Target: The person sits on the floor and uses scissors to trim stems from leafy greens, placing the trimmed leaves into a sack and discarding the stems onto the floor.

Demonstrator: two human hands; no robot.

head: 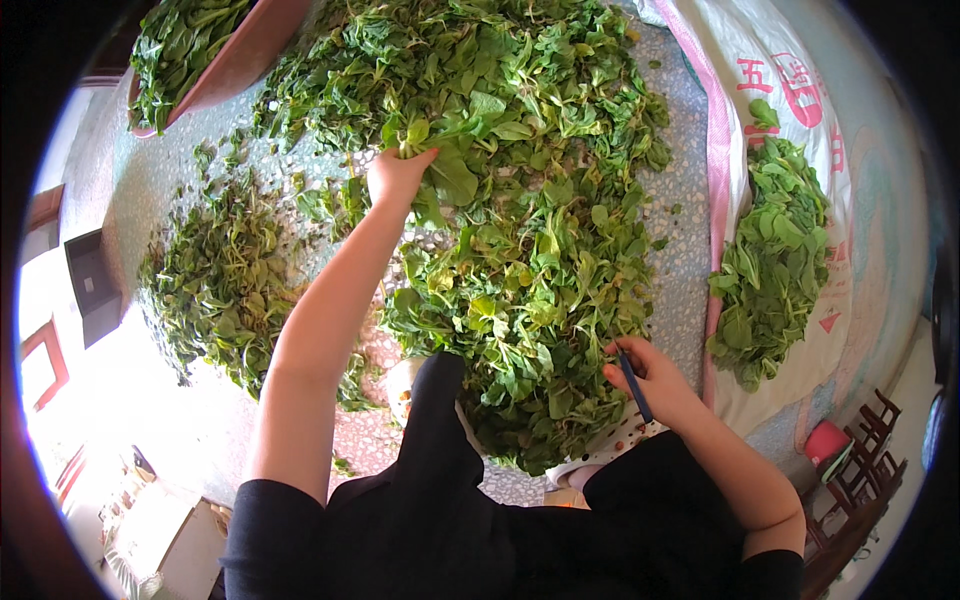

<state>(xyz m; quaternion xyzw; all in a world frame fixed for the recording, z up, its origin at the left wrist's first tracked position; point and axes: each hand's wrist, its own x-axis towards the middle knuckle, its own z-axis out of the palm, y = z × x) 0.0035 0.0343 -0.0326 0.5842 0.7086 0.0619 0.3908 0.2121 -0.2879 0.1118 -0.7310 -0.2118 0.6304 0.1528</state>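
My left hand (400, 174) grips a leafy green plant (450, 165) by its stem end, over the large heap of leafy greens (525, 90) on the speckled floor. Lower right, my right hand (656, 379) holds a small knife by its dark blue handle (636, 388). The blade points toward the near greens and is barely visible. More greens (525, 300) lie between my two hands and reach down to my knees. A separate pile of duller, wilted-looking greens (225, 277) lies to the left of my left forearm.
A white woven sack (780, 112) with a pink edge lies at the right, bearing a pile of greens (772, 262). A reddish basin (244, 67) of greens stands at the upper left. Wooden stools (862, 450) and a pink-red container (827, 442) are at the lower right.
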